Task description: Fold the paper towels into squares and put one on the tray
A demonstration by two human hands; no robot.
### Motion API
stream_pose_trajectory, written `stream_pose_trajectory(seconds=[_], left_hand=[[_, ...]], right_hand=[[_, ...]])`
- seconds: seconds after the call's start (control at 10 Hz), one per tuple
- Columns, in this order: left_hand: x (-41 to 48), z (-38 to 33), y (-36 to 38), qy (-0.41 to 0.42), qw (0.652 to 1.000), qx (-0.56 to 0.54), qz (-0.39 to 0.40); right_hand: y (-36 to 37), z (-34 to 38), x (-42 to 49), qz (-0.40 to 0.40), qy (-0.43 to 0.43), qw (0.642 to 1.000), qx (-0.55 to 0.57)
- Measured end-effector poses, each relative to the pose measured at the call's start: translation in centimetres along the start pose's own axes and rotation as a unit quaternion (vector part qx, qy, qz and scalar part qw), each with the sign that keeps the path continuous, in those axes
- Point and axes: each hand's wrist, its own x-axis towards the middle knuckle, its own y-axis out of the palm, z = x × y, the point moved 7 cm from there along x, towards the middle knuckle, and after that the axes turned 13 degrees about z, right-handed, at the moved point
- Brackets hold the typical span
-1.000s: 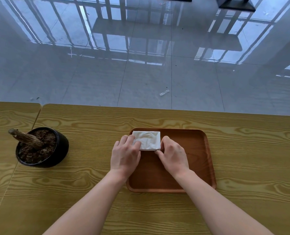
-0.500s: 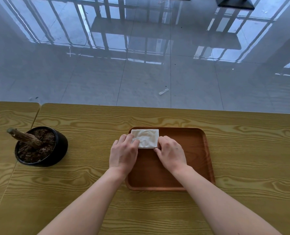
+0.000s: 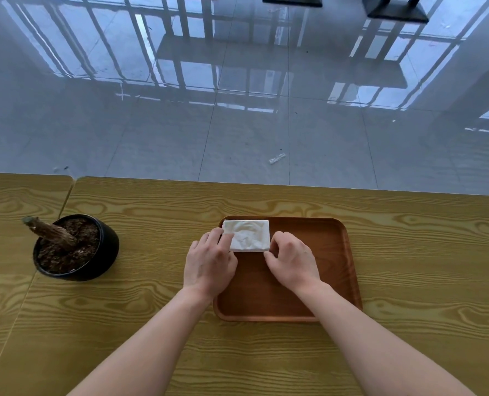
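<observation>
A folded white paper towel (image 3: pixel 249 235) lies flat in the far left corner of the brown wooden tray (image 3: pixel 323 270). My left hand (image 3: pixel 209 261) rests at the towel's left near corner, its fingertips on the towel's edge. My right hand (image 3: pixel 290 260) sits on the tray at the towel's right near corner, fingers curled and touching its edge. Both hands hold the towel down against the tray rather than lift it. No other paper towel is in view.
A black pot (image 3: pixel 76 247) with soil and a cut stump stands on the yellow wooden table (image 3: pixel 423 267) to the left. The table's far edge runs just beyond the tray, with glossy tiled floor (image 3: pixel 237 110) past it. A seam splits the table at far left.
The towel and both hands have slid a little toward the tray's far left corner. The hands keep the same touch on the towel's near corners.
</observation>
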Motion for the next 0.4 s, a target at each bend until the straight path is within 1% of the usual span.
stream_pose_trajectory(seconds=[0.1,0.2,0.3,0.4], left_hand=[[-0.1,0.1,-0.3,-0.017,1.0,0.006,-0.004],[-0.2,0.2,0.0,-0.047,0.996,0.052,0.049],[-0.4,0.1,-0.2,-0.064,0.991,0.066,0.093],[-0.8,-0.4,-1.0,-0.071,0.99,0.074,0.099]], right_hand=[[-0.6,-0.3,-0.4,-0.013,0.0,1.0,-0.004],[-1.6,0.0,-0.9,-0.025,-0.013,0.998,-0.052],[-2.3,0.4,-1.5,-0.024,-0.031,0.995,-0.097],[-3.0,1.0,-2.0,-0.018,-0.031,0.991,-0.127]])
